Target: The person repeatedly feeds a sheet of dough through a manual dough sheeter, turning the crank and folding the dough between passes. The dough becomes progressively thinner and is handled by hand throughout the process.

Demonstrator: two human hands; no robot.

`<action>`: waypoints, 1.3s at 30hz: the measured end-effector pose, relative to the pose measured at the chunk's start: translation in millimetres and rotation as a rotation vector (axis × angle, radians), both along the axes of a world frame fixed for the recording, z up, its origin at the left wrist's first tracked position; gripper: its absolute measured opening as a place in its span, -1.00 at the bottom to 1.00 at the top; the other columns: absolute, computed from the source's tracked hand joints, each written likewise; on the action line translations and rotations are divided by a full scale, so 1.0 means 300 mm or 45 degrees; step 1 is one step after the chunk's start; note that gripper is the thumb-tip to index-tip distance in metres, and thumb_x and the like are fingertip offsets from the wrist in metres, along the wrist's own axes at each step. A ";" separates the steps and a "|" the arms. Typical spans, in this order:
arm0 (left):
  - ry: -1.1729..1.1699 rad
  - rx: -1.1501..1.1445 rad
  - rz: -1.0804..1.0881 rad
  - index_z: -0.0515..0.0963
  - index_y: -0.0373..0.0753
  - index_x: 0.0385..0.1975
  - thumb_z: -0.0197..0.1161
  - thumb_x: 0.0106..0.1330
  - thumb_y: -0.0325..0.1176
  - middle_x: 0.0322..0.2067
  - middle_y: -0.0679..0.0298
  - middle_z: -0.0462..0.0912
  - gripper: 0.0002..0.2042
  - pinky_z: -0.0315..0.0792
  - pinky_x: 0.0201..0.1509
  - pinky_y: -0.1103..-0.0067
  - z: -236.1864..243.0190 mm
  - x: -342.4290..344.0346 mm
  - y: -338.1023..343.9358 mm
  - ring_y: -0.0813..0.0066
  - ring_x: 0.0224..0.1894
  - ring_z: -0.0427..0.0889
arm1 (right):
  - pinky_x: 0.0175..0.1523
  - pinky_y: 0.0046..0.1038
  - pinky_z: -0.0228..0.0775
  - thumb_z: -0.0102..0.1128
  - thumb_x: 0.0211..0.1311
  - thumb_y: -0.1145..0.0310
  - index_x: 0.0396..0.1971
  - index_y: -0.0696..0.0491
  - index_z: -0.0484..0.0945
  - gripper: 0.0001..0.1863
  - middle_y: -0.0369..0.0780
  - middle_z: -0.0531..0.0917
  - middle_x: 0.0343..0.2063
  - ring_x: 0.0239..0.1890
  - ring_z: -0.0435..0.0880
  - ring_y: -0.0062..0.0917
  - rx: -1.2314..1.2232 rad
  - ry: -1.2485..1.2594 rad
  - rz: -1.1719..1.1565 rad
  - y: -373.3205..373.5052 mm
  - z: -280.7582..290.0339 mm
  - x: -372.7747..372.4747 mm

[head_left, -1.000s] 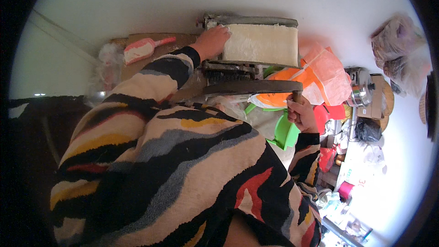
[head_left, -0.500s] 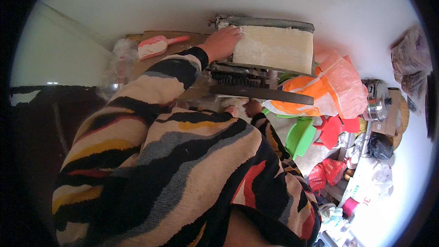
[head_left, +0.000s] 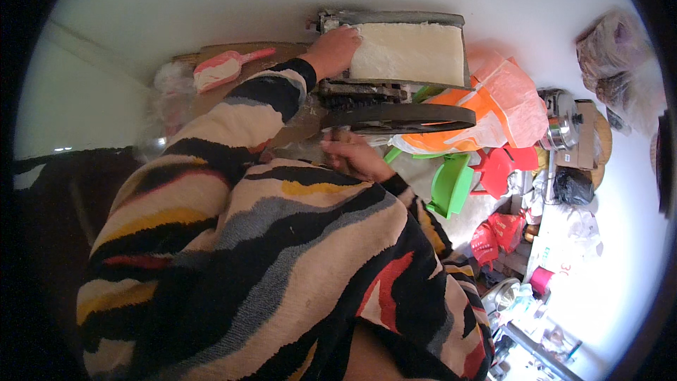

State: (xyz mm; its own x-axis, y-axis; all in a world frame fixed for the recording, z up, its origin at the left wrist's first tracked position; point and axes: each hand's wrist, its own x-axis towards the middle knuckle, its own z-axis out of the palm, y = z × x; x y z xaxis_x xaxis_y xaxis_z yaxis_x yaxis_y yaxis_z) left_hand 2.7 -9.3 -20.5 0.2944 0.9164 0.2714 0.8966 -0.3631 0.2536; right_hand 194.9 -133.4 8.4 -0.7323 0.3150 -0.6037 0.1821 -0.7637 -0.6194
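The left hand (head_left: 337, 49) is laid flat, gripping nothing, on the white dough slab (head_left: 409, 53) at twelve o'clock atop the roller machine (head_left: 384, 92); the right hand (head_left: 356, 155) seems closed below the black wheel (head_left: 398, 118); fingers could be drawn in.

**Bright, washed-out fisheye frame**

Even daylight, no clear source. Pale wall (head_left: 211, 7) and floor at right blew out near white. Dark vignette ringed the circular frame; lower left fell into deep shadow. Straight edges bowed toward the rim. Patterned sleeve (head_left: 247, 240) close to lens looked soft; small clutter at lower right smeared.
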 end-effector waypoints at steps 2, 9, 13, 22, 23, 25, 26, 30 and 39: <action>0.024 0.010 -0.007 0.48 -0.33 -0.20 0.00 0.11 -0.52 -0.20 0.06 0.48 -0.75 0.35 0.08 0.33 0.000 -0.003 -0.004 0.09 -0.04 0.43 | -0.59 -0.64 0.13 0.16 0.17 0.38 -0.27 0.06 0.37 -0.81 -0.37 0.40 -0.61 -0.64 0.30 -0.70 -0.076 0.034 -0.189 0.001 0.154 0.076; -0.023 -0.078 0.023 0.47 -0.34 -0.18 0.00 0.10 -0.53 -0.17 0.04 0.48 -0.73 0.31 0.13 0.32 0.021 0.004 -0.006 0.07 0.00 0.42 | -0.69 -0.68 0.06 0.22 0.11 0.37 -0.35 0.03 0.37 -0.80 -0.43 0.33 -0.70 -0.76 0.26 -0.74 0.376 -0.398 -0.367 0.184 0.418 0.430; 0.003 -0.041 0.023 0.47 -0.34 -0.16 0.00 0.09 -0.53 -0.14 0.04 0.48 -0.71 0.30 0.15 0.33 0.022 0.007 0.001 0.08 0.01 0.41 | -0.73 -0.65 0.06 0.20 0.06 0.41 -0.46 0.03 0.40 -0.87 -0.41 0.34 -0.73 -0.80 0.26 -0.72 0.624 -0.706 -0.437 0.307 0.285 0.640; -0.012 -0.049 0.048 0.45 -0.33 -0.08 -0.01 0.10 -0.53 -0.10 0.05 0.44 -0.66 0.30 0.15 0.32 0.036 0.010 -0.016 0.09 0.03 0.39 | -0.53 -0.39 0.39 0.09 0.11 0.28 -0.44 0.03 0.52 -0.86 -0.25 0.54 -0.61 -0.58 0.55 -0.43 0.835 -1.105 -0.070 0.387 -0.656 0.778; -0.011 -0.063 0.044 0.45 -0.32 -0.07 -0.01 0.10 -0.54 -0.10 0.05 0.44 -0.66 0.30 0.15 0.32 0.038 0.009 -0.016 0.09 0.03 0.39 | -0.48 -0.35 0.41 0.12 0.02 0.26 -0.47 0.03 0.54 -0.84 -0.22 0.56 -0.58 -0.55 0.57 -0.39 1.286 -1.078 0.409 0.362 -0.765 0.740; 0.000 -0.109 0.043 0.45 -0.32 -0.07 -0.01 0.11 -0.53 -0.11 0.04 0.44 -0.66 0.31 0.13 0.32 0.037 0.009 -0.011 0.08 0.02 0.39 | -0.38 -0.27 0.45 0.19 -0.17 0.23 -0.51 0.04 0.60 -0.78 -0.17 0.60 -0.54 -0.48 0.61 -0.31 2.293 -1.030 1.184 0.306 -0.933 0.636; -0.001 -0.106 0.038 0.45 -0.32 -0.07 -0.01 0.11 -0.53 -0.11 0.04 0.44 -0.66 0.31 0.13 0.32 0.036 0.008 -0.006 0.07 0.01 0.39 | -0.39 -0.26 0.44 0.18 -0.23 0.24 -0.50 0.02 0.61 -0.77 -0.18 0.61 -0.46 -0.43 0.61 -0.26 2.356 -1.019 1.145 0.253 -0.990 0.572; -0.035 0.011 0.033 0.46 -0.32 -0.09 -0.01 0.11 -0.53 -0.13 0.03 0.44 -0.67 0.33 0.10 0.33 0.017 0.008 -0.003 0.06 -0.01 0.40 | -0.42 -0.25 0.27 0.20 -0.19 0.22 -0.66 -0.08 0.55 -0.88 -0.20 0.54 -0.68 -0.58 0.49 -0.31 2.349 -0.481 0.903 0.119 -0.988 0.257; 0.006 0.095 -0.017 0.48 -0.35 -0.22 0.01 0.09 -0.52 -0.18 0.03 0.47 -0.75 0.36 0.06 0.32 -0.016 0.002 0.007 0.07 -0.03 0.42 | -0.55 -0.51 0.25 0.14 0.16 0.31 -0.46 0.09 0.46 -0.84 -0.31 0.50 -0.68 -0.67 0.41 -0.61 0.350 -0.153 0.191 -0.026 -0.289 -0.050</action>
